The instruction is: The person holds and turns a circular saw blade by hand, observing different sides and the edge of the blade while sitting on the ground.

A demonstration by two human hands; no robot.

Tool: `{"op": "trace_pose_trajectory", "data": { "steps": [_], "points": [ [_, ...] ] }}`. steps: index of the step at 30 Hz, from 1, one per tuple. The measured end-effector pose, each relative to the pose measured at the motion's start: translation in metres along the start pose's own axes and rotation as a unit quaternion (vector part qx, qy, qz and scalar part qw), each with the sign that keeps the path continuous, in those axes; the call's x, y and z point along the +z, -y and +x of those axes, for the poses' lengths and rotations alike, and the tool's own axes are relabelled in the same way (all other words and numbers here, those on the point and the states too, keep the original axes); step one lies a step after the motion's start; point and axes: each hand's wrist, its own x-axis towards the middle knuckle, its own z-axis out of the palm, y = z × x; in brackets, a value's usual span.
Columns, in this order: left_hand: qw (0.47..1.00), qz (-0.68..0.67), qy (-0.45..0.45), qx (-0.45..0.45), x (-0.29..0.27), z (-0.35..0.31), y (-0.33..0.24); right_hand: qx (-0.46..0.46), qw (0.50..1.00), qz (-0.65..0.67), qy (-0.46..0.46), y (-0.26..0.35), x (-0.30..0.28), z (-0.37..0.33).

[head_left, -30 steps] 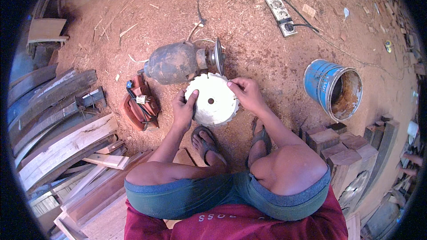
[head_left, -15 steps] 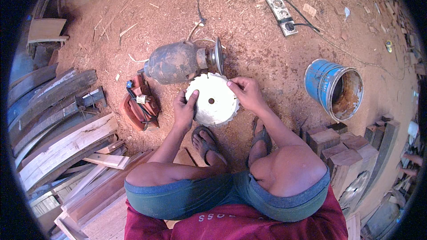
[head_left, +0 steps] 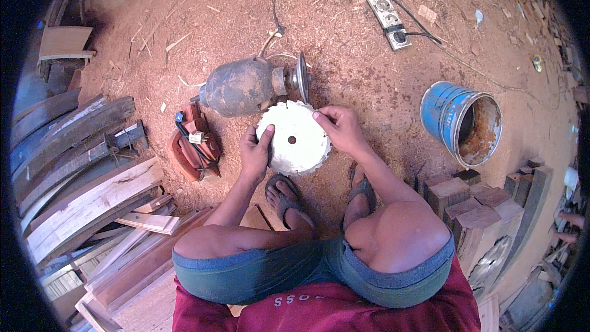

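A round, pale metal circular saw blade (head_left: 301, 147) with a toothed edge and a dark centre hole is held up between both hands. My left hand (head_left: 253, 152) grips its left edge, thumb lying on the face. On the upper right rim, my right hand (head_left: 344, 128) pinches the blade between thumb and fingers. Just beyond it lies a dirty grey electric motor (head_left: 239, 88) with a grinding disc (head_left: 302, 78) on its shaft. The disc's lower edge is close to the blade's top; whether they touch I cannot tell.
A red power tool (head_left: 193, 144) with a cord lies left of the motor. Curved timbers (head_left: 92, 209) pile up at left. A blue metal bucket (head_left: 442, 114) lies tilted at right, beyond stacked wood blocks (head_left: 473, 209) and another saw blade (head_left: 493, 257). A power strip (head_left: 384, 12) lies far off.
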Motion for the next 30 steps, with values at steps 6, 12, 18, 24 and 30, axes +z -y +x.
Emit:
{"op": "trace_pose_trajectory", "data": {
  "steps": [6, 12, 18, 24, 30],
  "points": [
    [1.0, 0.007, -0.004, 0.01, 0.003, -0.001, -0.0021, -0.013, 1.0, 0.007, -0.018, -0.001, 0.0002, 0.0008],
    [1.0, 0.013, -0.006, -0.004, 0.0014, -0.0029, -0.0046, -0.004, 1.0, 0.005, -0.002, -0.0012, 0.0005, 0.0007],
    [1.0, 0.003, -0.007, 0.004, 0.0036, -0.003, -0.0054, -0.016, 1.0, 0.006, -0.01, -0.0096, 0.0024, 0.0022],
    [1.0, -0.002, -0.005, 0.001, -0.0003, -0.0005, -0.0011, -0.017, 1.0, 0.016, -0.009, -0.0045, 0.0023, 0.0019],
    [1.0, 0.006, 0.004, 0.009, 0.0042, -0.002, -0.0065, -0.016, 1.0, 0.001, -0.014, -0.0001, -0.0023, 0.0007]
  ]
}}
